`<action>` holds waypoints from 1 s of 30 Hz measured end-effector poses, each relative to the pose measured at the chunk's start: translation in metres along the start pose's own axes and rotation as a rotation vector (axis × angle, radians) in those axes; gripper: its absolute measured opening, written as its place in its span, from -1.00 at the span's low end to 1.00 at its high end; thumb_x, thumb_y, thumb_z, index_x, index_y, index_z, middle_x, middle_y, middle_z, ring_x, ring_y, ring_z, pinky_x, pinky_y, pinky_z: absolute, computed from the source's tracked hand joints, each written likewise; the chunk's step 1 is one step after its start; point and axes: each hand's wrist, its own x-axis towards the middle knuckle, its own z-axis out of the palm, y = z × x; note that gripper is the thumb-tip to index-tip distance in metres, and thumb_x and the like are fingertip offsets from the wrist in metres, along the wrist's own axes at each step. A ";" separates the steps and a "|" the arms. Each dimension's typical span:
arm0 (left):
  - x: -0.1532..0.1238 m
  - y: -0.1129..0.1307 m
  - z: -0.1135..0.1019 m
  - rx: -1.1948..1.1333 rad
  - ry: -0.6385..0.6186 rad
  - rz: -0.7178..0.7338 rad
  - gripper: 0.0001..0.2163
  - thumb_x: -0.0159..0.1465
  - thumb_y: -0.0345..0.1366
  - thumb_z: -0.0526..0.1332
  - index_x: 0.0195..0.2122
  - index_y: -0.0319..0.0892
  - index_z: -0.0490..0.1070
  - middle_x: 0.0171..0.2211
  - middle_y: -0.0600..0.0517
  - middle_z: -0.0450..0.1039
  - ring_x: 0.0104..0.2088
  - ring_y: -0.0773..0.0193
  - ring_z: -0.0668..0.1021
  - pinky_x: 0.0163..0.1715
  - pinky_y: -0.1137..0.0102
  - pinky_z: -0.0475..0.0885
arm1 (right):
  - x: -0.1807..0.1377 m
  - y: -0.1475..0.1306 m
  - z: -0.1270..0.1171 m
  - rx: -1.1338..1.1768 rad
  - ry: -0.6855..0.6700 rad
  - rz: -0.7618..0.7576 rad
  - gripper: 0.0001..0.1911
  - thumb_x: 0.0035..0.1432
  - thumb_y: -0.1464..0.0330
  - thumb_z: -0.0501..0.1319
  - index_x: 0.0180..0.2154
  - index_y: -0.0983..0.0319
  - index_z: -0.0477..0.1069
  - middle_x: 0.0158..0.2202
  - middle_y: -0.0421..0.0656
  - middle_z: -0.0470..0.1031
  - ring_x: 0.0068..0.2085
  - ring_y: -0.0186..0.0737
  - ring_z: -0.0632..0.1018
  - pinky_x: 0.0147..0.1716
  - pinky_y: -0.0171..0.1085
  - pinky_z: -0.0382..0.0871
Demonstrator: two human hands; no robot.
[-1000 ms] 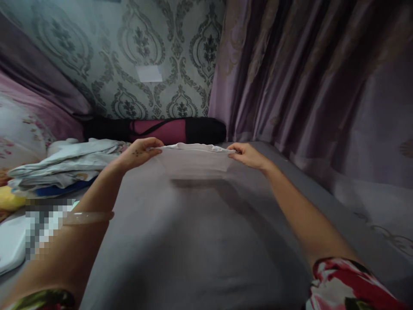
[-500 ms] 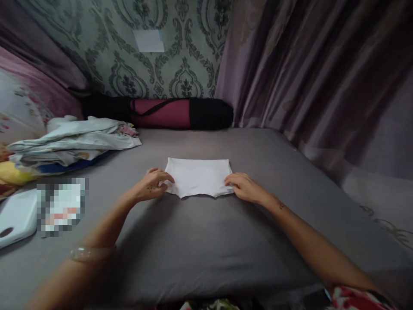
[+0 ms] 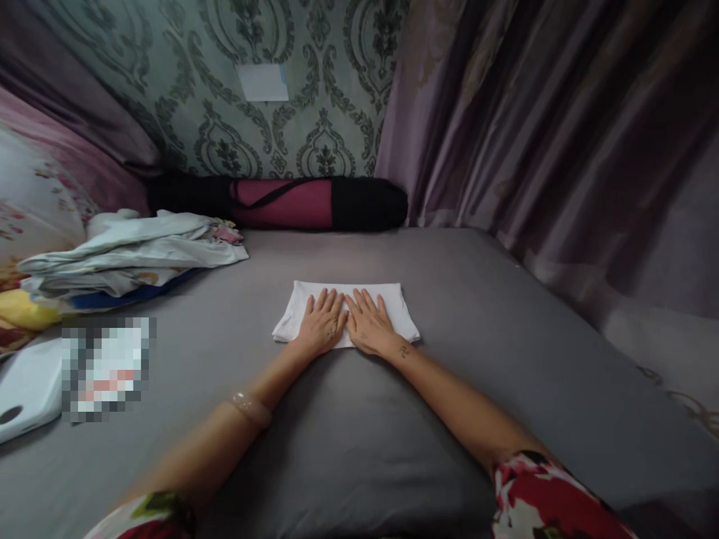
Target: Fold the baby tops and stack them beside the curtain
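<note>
A white folded cloth garment [image 3: 289, 318] lies flat on the grey bed sheet [image 3: 348, 419] in front of me. My left hand [image 3: 324, 318] rests palm down on its middle left, fingers stretched out and pointing away. Beside it, my right hand [image 3: 368, 318] presses flat on the middle right, its fingers also extended. The two hands nearly touch at the thumbs. Both outer edges of the garment show past my hands, while its centre is partly covered. What kind of garment it is, I cannot tell.
Crumpled clothes [image 3: 135, 251] are piled at the left, near a yellow item [image 3: 28, 308] and a white object with a dark oval hole [image 3: 34, 385]. A long black-and-maroon bag [image 3: 286, 203] lies along the patterned wall. Purple curtains [image 3: 443, 127] hang at the right.
My hands have moved inward from the garment's side edges onto its middle. Their curled fingers have straightened and now lie flat on the cloth.
</note>
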 end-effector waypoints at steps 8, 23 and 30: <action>0.011 -0.003 -0.014 -0.003 -0.085 0.005 -0.52 0.40 -0.13 -0.14 0.28 -0.18 0.16 0.30 -0.16 0.14 0.30 -0.03 0.18 0.25 -0.03 0.00 | 0.012 0.000 -0.013 -0.017 -0.071 -0.004 -0.45 0.31 0.29 -0.12 0.28 0.27 0.14 0.32 0.03 0.12 0.32 0.02 0.12 0.28 0.15 -0.26; 0.027 -0.020 -0.012 -0.099 -0.067 0.045 -0.49 0.40 -0.10 -0.17 0.30 -0.23 0.12 0.32 -0.14 0.11 0.32 0.06 0.15 0.28 0.06 0.00 | 0.028 0.015 -0.005 0.016 -0.080 -0.047 -0.40 0.31 0.31 -0.18 0.32 0.40 0.03 0.36 -0.01 0.02 0.36 -0.13 0.04 0.31 -0.06 -0.23; 0.021 -0.037 -0.009 0.016 -0.022 -0.105 -0.44 0.42 -0.09 -0.21 0.29 -0.38 0.10 0.31 -0.26 0.08 0.33 -0.02 0.12 0.29 0.07 -0.05 | 0.019 0.033 -0.005 -0.003 -0.037 0.068 -0.37 0.31 0.30 -0.15 0.31 0.50 0.00 0.37 0.09 -0.02 0.37 -0.05 0.01 0.32 -0.11 -0.21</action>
